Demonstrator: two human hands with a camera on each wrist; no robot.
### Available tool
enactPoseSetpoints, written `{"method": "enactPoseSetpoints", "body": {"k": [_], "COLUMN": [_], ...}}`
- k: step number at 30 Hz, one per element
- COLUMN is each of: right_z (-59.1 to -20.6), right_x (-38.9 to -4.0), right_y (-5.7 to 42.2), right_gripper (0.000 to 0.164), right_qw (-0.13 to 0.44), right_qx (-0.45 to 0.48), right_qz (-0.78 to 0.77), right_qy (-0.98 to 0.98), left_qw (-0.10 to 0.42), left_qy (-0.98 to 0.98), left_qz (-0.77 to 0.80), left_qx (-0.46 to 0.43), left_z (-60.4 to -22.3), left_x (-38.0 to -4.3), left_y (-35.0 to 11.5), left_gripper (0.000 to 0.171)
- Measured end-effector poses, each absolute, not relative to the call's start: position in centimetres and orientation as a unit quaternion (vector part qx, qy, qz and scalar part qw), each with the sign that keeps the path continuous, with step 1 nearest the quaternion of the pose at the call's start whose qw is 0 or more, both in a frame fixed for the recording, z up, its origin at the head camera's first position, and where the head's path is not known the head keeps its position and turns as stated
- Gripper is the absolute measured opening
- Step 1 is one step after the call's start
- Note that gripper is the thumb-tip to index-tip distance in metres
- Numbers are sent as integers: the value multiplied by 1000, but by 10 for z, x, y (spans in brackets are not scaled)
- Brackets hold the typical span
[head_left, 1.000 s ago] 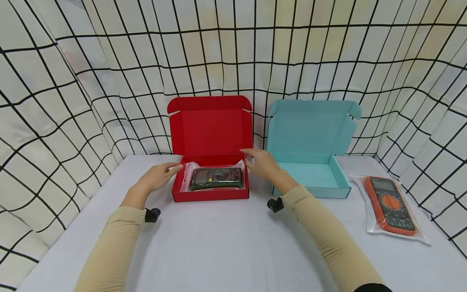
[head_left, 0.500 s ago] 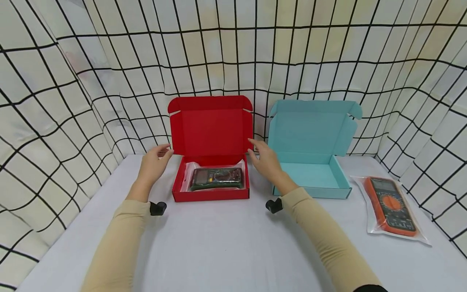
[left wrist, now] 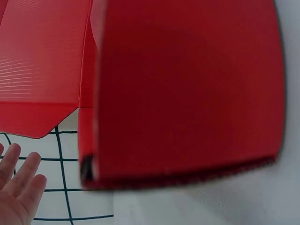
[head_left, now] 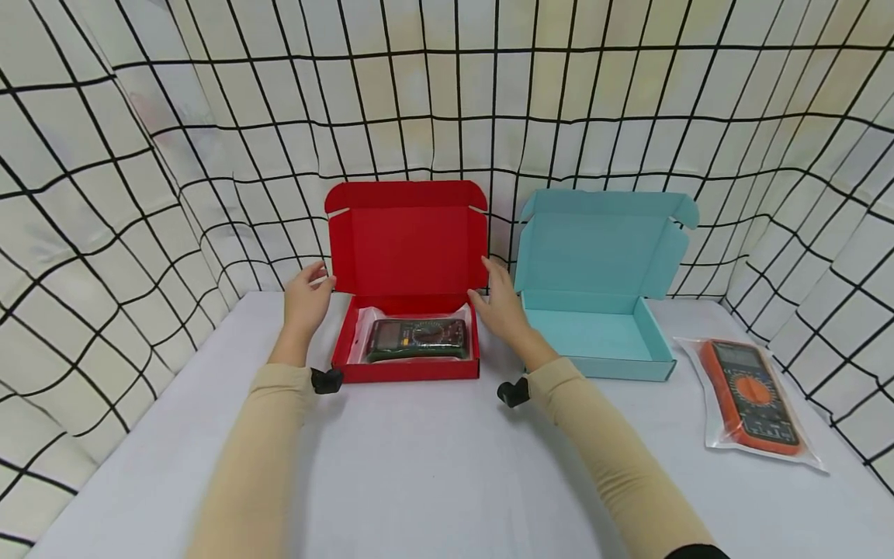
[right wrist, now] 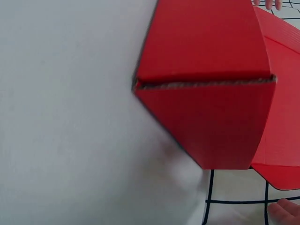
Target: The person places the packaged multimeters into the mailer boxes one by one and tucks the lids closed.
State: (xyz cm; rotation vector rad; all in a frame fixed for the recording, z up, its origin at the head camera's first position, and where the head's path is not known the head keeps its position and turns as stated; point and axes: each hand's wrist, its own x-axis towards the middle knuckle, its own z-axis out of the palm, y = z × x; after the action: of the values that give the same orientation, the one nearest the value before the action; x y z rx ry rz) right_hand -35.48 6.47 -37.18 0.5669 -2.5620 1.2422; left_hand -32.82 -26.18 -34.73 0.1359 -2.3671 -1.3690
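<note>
A red cardboard box (head_left: 405, 374) stands with its lid (head_left: 419, 248) raised. Inside it lies a dark green multimeter (head_left: 417, 338) in a clear plastic bag (head_left: 363, 334). My left hand (head_left: 304, 304) is at the lid's lower left side; in the left wrist view its fingers (left wrist: 29, 171) are spread and hold nothing. Beside the lid's lower right edge is my right hand (head_left: 501, 309), its fingers loosely bent. Whether its fingertips touch the lid, I cannot tell. Only a small part of that hand shows in the right wrist view.
To the right, a light blue box (head_left: 594, 330) stands with its lid up. An orange multimeter (head_left: 750, 396) in a clear bag lies on the white table (head_left: 412, 473) at far right. White cloth with a black grid (head_left: 391, 101) encloses the back and sides.
My left hand has moved from the box's left rim up and back to beside the lid. The right hand has shifted slightly back along the lid's right edge. The box has not moved.
</note>
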Motion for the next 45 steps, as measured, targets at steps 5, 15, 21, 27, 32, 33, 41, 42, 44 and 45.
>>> {"method": "enactPoseSetpoints", "body": {"k": [5, 15, 21, 27, 32, 33, 41, 42, 44, 45], "right_z": [-375, -369, -366, -364, -363, -363, -363, -364, -364, -365], "right_x": [-358, -359, -361, -363, -363, -363, -358, -358, -357, -356], "right_y": [60, 55, 53, 53, 59, 60, 65, 66, 67, 68], "right_gripper": [70, 68, 66, 63, 63, 63, 61, 61, 61, 60], "right_qw": [110, 101, 75, 52, 42, 38, -7, -13, -28, -35], "right_qx": [183, 155, 131, 119, 113, 113, 128, 130, 132, 133], "right_qz": [482, 566, 611, 650, 657, 657, 654, 655, 658, 660], "right_qy": [-850, -803, -777, -749, -744, -744, -745, -744, -740, -738], "left_qw": [182, 178, 159, 139, 125, 123, 106, 107, 112, 114], "left_qy": [-840, -830, -815, -806, -816, -818, -824, -825, -827, -827], "left_qz": [-508, -523, -553, -572, -561, -559, -555, -553, -549, -549], "left_qx": [61, 74, 75, 65, 53, 50, 42, 42, 41, 40], "left_z": [-353, -355, -355, -352, -350, -349, -352, -352, -353, -353], "left_x": [-334, -342, -335, -329, -326, -326, -320, -319, -318, -317], "left_y": [-257, -248, -248, -249, -249, -249, -253, -253, -254, -254], "left_gripper": [53, 55, 55, 56, 57, 57, 58, 58, 58, 57]}}
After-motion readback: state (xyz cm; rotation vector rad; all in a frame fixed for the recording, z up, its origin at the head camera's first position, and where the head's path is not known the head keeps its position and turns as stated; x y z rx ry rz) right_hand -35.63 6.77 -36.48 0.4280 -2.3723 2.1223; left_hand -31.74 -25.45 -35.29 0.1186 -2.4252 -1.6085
